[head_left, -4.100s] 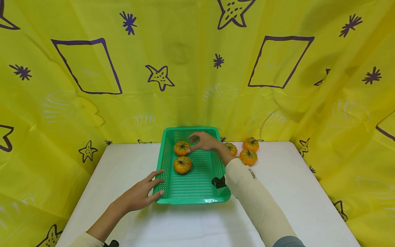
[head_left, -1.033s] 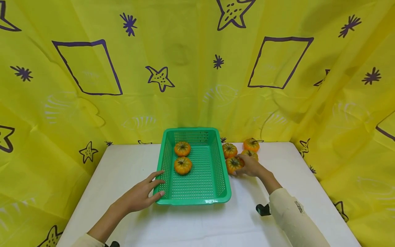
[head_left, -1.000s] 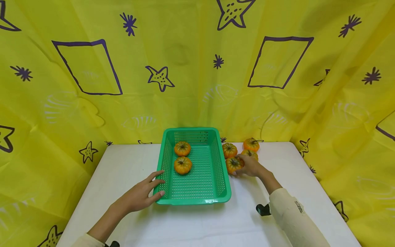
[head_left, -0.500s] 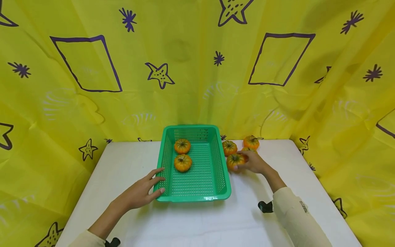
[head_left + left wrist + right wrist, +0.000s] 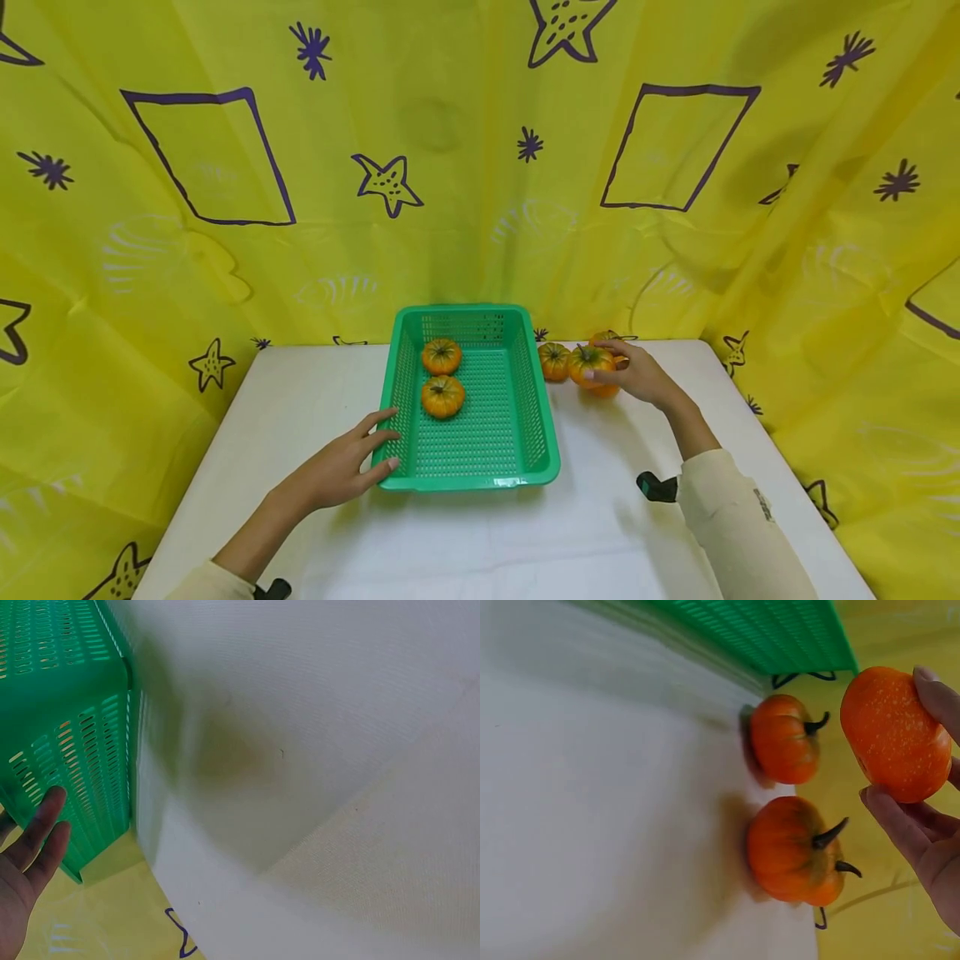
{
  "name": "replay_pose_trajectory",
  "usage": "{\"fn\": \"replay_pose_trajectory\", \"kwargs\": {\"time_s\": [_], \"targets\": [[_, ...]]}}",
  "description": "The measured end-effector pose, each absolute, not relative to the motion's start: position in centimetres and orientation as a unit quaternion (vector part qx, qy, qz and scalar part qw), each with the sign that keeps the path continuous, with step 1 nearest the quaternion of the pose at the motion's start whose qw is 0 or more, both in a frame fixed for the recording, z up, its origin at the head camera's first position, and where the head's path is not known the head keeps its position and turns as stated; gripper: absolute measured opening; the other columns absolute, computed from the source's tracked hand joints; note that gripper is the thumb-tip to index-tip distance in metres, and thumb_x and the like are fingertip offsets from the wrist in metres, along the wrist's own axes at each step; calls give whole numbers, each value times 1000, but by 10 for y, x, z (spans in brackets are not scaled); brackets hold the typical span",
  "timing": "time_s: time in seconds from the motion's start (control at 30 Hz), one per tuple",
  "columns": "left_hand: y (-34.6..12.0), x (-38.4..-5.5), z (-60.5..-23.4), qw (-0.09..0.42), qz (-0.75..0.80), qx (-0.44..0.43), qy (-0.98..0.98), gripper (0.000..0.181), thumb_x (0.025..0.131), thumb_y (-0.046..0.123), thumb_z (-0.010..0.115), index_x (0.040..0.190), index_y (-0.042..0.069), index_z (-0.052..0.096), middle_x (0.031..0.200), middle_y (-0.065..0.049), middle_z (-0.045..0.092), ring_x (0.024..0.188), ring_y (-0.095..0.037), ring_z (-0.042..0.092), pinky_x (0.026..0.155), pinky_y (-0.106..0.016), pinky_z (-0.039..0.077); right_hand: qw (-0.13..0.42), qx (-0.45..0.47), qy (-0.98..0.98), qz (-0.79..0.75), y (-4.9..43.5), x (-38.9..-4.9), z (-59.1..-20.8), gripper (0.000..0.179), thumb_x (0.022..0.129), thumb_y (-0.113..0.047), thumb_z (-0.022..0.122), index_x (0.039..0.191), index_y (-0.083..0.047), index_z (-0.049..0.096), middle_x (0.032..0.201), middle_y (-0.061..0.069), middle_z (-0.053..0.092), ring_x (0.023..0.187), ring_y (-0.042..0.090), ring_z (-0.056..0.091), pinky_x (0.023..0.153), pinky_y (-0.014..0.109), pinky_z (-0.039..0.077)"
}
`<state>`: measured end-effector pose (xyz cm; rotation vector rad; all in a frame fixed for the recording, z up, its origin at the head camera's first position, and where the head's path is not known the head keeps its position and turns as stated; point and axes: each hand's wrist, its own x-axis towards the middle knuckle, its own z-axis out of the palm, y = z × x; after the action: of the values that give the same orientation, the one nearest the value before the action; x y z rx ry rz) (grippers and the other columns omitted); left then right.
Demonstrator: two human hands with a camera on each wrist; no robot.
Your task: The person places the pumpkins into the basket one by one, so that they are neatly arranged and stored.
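Observation:
My right hand (image 5: 643,377) grips a small orange pumpkin (image 5: 590,365) between thumb and fingers. In the right wrist view this held pumpkin (image 5: 894,735) is off the table, its speckled underside showing. Below and behind it stand other pumpkins: one (image 5: 553,362) beside the basket, and two more partly covered by the hand and the held one. My left hand (image 5: 333,471) rests with spread fingers on the left side of a green plastic basket (image 5: 480,482). Inside that basket, along its left side, two pumpkins (image 5: 442,357) sit one behind the other.
A white-covered table (image 5: 480,542) carries everything. Yellow patterned cloth (image 5: 465,250) hangs close behind the basket and along both sides. In the right wrist view, a front pumpkin (image 5: 787,847) partly hides another behind it.
My right hand has taken the pumpkin from beside the basket's right wall, lifted it and carried it back and slightly right. Before that it was over the basket. The left hand has stayed put.

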<state>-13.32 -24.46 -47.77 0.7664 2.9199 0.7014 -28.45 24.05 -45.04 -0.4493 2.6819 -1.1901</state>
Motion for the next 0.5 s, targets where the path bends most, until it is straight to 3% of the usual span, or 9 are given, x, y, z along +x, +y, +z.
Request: {"fn": "replay_pose_trajectory", "kwargs": {"time_s": [0.27, 0.5], "targets": [[-245, -132, -477, 21, 222, 244, 944, 48, 103, 46, 53, 133, 10, 62, 159, -10, 36, 126, -34, 60, 97, -52, 53, 89, -180, 874, -442, 238, -286, -427, 66, 94, -26, 72, 150, -5, 44, 154, 26, 40, 130, 51, 49, 104, 61, 45], [-245, -131, -478, 20, 221, 242, 945, 47, 103, 46, 53, 133, 10, 62, 159, -10, 36, 126, -35, 59, 97, -52, 53, 90, -186, 867, -454, 227, -291, -410, 64, 95, -29, 71, 150, -9, 45, 153, 22, 42, 128, 46, 51, 104, 61, 45]]}}
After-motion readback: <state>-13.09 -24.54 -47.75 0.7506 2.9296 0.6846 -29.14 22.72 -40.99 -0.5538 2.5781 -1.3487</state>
